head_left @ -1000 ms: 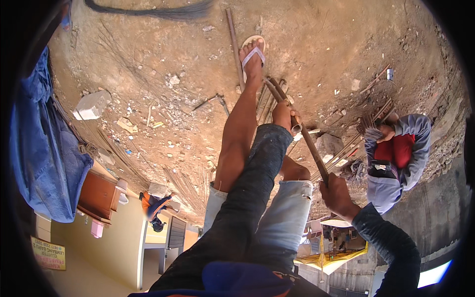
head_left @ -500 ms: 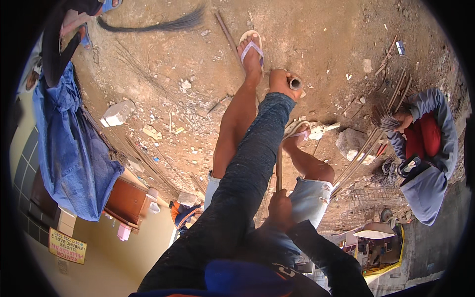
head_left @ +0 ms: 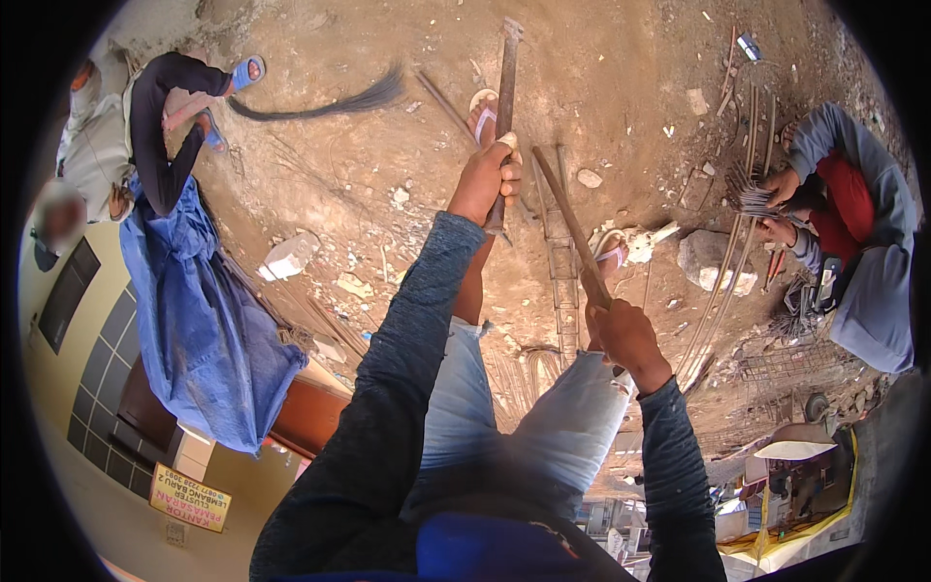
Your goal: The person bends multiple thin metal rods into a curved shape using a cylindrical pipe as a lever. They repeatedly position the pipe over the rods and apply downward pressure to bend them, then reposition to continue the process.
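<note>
My left hand [head_left: 485, 182] is closed around a dark metal pipe [head_left: 508, 82], which points away from me over my left foot. A small crosspiece shows at the pipe's far end. My right hand [head_left: 628, 339], lower and to the right, grips a brown rod [head_left: 572, 215] near its close end. That rod slants up to the left, its far tip just right of the pipe and apart from it. Below the two hands, a narrow rebar frame [head_left: 562, 260] lies on the ground between my feet.
A person [head_left: 863, 223] crouches at right, hands on thin metal pieces beside long rods [head_left: 722, 301]. Another person [head_left: 160, 126] sits at upper left above a blue tarp [head_left: 194, 320]. A large stone [head_left: 713, 260], white block [head_left: 289, 255] and broom-like bristles [head_left: 339, 100] lie on the dirt.
My left hand moved up and left, turning the pipe from end-on to lengthwise. My right hand came up and right with the rod, now tilted left. The crouching person's hands shifted.
</note>
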The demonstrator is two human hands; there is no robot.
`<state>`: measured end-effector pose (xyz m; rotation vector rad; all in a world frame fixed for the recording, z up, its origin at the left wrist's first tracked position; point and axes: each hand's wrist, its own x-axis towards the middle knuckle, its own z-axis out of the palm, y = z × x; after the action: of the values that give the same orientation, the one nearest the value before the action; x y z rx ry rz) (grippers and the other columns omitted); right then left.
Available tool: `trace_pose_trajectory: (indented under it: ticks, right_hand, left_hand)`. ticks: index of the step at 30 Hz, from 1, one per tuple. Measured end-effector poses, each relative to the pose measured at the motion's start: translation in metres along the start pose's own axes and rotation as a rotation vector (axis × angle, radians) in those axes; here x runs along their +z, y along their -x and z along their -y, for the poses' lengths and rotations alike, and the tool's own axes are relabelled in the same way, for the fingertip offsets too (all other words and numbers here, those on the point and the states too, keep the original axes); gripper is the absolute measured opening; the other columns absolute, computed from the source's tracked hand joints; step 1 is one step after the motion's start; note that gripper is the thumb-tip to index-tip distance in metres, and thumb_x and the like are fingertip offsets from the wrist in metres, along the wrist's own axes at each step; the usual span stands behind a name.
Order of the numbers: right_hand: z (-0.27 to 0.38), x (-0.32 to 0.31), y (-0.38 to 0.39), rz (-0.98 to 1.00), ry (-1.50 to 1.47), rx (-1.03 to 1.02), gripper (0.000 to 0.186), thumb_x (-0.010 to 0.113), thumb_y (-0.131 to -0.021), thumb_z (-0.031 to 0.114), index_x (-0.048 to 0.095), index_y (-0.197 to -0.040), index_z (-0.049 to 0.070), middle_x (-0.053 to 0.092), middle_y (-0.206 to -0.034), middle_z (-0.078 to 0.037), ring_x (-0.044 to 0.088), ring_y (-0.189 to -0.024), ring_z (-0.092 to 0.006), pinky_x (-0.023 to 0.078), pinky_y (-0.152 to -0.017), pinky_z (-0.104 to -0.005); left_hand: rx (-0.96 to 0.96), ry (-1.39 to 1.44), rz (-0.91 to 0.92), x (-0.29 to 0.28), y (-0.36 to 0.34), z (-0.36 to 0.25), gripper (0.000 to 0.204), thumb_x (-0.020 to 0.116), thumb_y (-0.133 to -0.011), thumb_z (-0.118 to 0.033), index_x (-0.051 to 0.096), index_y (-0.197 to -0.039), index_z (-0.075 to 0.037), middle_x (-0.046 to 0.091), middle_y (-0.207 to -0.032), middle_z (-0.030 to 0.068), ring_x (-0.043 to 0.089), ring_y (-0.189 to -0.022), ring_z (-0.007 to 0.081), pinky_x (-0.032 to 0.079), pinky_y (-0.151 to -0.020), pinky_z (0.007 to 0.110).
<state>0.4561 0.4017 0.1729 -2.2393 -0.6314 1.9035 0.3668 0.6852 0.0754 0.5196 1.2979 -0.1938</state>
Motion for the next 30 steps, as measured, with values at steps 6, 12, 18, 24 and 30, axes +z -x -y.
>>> trace_pose_trajectory:
  ticks: [6,12,18,24,30]
  right_hand:
    - [-0.036,-0.058,-0.02,0.017,0.09,-0.044,0.039,0.058,-0.1,0.034,0.063,-0.092,-0.003,0.057,-0.065,-0.014,0.061,-0.051,-0.0299,0.05,-0.052,-0.0438]
    - [-0.028,-0.063,-0.025,0.24,-0.429,0.409,0.045,0.058,-0.101,0.041,0.061,-0.085,-0.001,0.043,-0.056,0.002,0.04,-0.038,-0.0117,0.037,-0.039,-0.0316]
    - [0.01,-0.071,-0.007,0.284,-0.463,0.554,0.039,0.06,-0.101,0.041,0.059,-0.085,0.005,0.039,-0.056,0.007,0.038,-0.041,-0.0069,0.031,-0.038,-0.0259]
    - [0.042,-0.103,0.022,0.183,-0.31,0.537,0.038,0.059,-0.101,0.039,0.056,-0.081,0.006,0.039,-0.057,0.006,0.039,-0.04,-0.0072,0.035,-0.038,-0.026]
    - [0.046,-0.108,0.024,0.165,-0.237,0.497,0.038,0.059,-0.101,0.036,0.055,-0.08,0.005,0.039,-0.058,0.005,0.041,-0.044,-0.0055,0.033,-0.04,-0.0268]
  left_hand:
    - [-0.088,0.03,-0.215,-0.016,0.004,0.082,0.025,0.047,-0.1,-0.028,0.053,-0.085,-0.01,0.045,-0.061,-0.0018,0.044,-0.046,0.0114,0.04,-0.042,0.032]
    - [-0.228,0.223,-0.204,-0.042,-0.037,0.175,0.024,0.048,-0.102,-0.027,0.053,-0.085,-0.011,0.046,-0.064,-0.0015,0.044,-0.048,0.0112,0.041,-0.043,0.032]
    - [-0.191,0.278,-0.171,-0.034,-0.066,0.232,0.024,0.048,-0.101,-0.025,0.054,-0.087,-0.006,0.044,-0.062,0.0004,0.043,-0.045,0.0134,0.039,-0.042,0.033]
    - [0.002,-0.039,-0.244,-0.03,-0.079,0.264,0.031,0.048,-0.101,-0.034,0.054,-0.089,-0.006,0.043,-0.062,0.0001,0.043,-0.046,0.0139,0.038,-0.042,0.033]
    - [-0.285,0.307,-0.26,-0.031,-0.07,0.243,0.029,0.048,-0.101,-0.034,0.05,-0.085,-0.01,0.043,-0.062,-0.0023,0.04,-0.045,0.0121,0.037,-0.041,0.033]
